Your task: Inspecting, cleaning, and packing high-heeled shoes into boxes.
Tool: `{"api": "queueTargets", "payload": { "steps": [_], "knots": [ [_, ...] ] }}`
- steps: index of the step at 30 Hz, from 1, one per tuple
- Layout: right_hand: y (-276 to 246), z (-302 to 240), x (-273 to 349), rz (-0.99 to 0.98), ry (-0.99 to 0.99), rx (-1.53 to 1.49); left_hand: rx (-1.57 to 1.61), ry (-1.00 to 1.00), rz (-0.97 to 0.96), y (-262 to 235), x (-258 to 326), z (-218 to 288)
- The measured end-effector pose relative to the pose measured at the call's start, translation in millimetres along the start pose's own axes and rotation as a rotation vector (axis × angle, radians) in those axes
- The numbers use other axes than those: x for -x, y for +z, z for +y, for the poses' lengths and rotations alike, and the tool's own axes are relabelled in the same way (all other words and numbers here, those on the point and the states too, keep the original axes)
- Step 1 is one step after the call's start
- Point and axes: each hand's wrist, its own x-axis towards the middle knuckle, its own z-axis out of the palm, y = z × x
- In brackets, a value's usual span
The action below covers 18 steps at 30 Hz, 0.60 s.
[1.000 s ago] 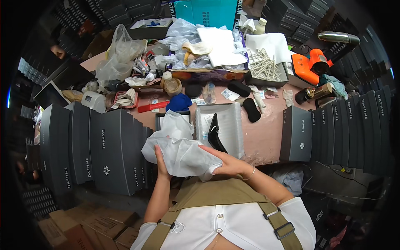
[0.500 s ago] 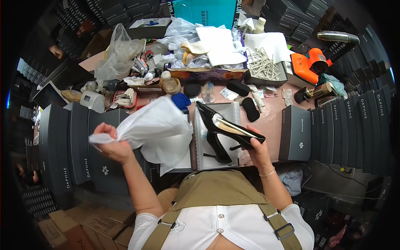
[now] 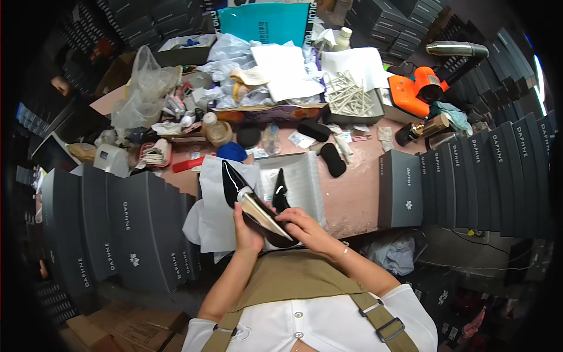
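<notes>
Above the worktop (image 3: 355, 202), one black shoe (image 3: 256, 210) slants toe far-left, heel near-right; left hand (image 3: 248, 236) clamps it, half-curled right hand (image 3: 306, 230) touches it, grip unclear.

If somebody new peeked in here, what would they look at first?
Probably the bright turquoise panel standing at the back, and the orange gadget at the back right, because so much around them is dark. Then the shiny black pointed shoe, held up in front of the person, near the middle. Dark grey boxes line up on both sides.
</notes>
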Motion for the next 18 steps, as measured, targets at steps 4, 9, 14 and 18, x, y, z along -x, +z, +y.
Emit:
{"api": "queueTargets", "payload": {
  "steps": [4, 9, 14, 18],
  "knots": [
    [24, -7, -26, 0.044, 0.020, 0.398, -0.425, 0.275, -0.176, -6, 8, -8],
    [-17, -3, -34, -0.203, 0.043, 0.395, -0.433, 0.198, -0.088, 4, 1, -2],
    [-120, -25, -62, -0.174, -0.158, 0.871, -0.399, 0.177, 0.055, -7, -13, 37],
    [-219, -28, -144, 0.405, -0.251, 1.523, -0.035, -0.143, 0.004, 7, 0, 52]
  ]
}}
